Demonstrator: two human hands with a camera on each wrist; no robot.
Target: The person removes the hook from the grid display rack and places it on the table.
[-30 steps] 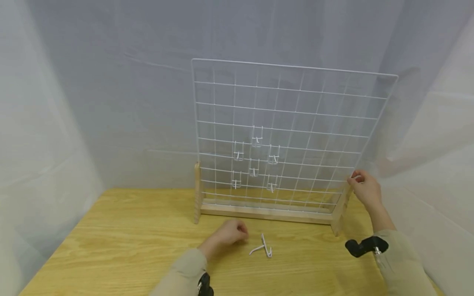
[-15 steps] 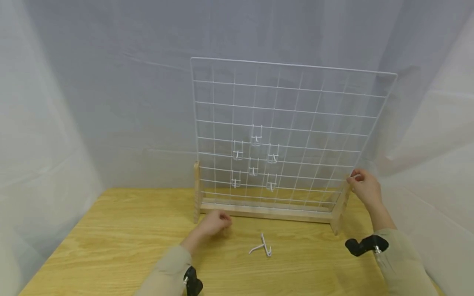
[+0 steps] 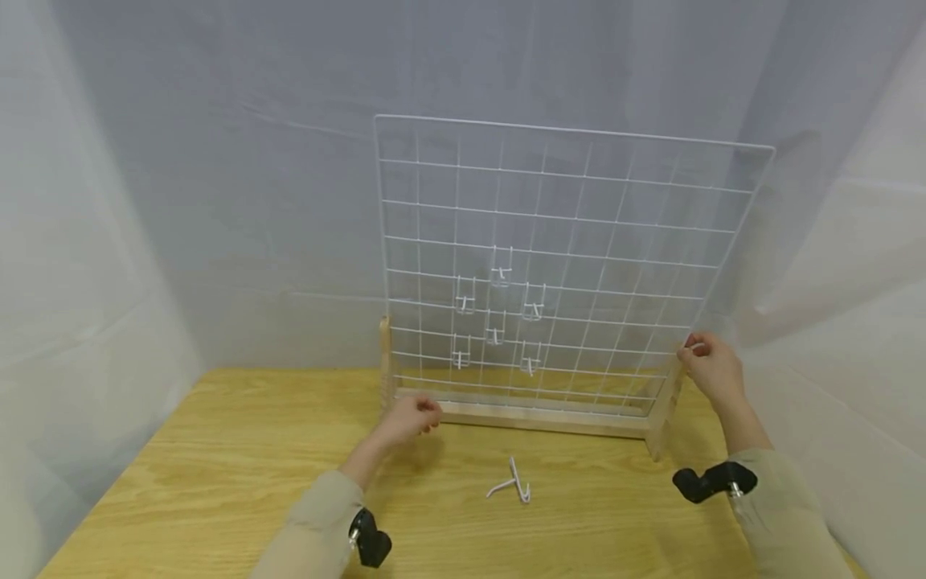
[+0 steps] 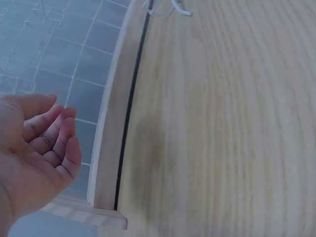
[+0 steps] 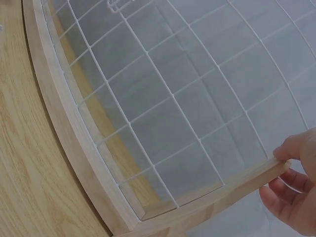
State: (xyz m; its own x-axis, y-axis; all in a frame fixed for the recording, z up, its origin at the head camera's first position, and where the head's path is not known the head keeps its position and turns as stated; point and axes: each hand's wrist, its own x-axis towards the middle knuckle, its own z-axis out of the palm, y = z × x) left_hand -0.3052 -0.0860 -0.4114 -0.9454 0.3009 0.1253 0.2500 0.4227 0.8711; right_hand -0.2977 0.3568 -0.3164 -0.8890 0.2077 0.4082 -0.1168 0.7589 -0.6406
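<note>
A white wire grid panel (image 3: 571, 129) stands upright in a wooden stand (image 3: 542, 420). Several white wire hooks (image 3: 501, 275) hang on its lower left half. My right hand (image 3: 714, 371) pinches the top of the stand's right post (image 5: 269, 173) between thumb and fingers, as the right wrist view shows. In front of the stand's left end hovers my left hand (image 3: 407, 420), its fingers loosely curled around nothing; the left wrist view shows its bare palm (image 4: 34, 168). A loose white hook (image 3: 517, 481) lies on the table, right of the left hand.
The wooden table (image 3: 239, 466) extends in front of the stand and to its left. Pale cloth sheets (image 3: 217, 201) hang behind the panel and on both sides. Each sleeve carries a black mount, such as the right one (image 3: 714, 482).
My left hand has moved left and away from me, from beside the loose hook to the stand's left end. The right hand stays on the post.
</note>
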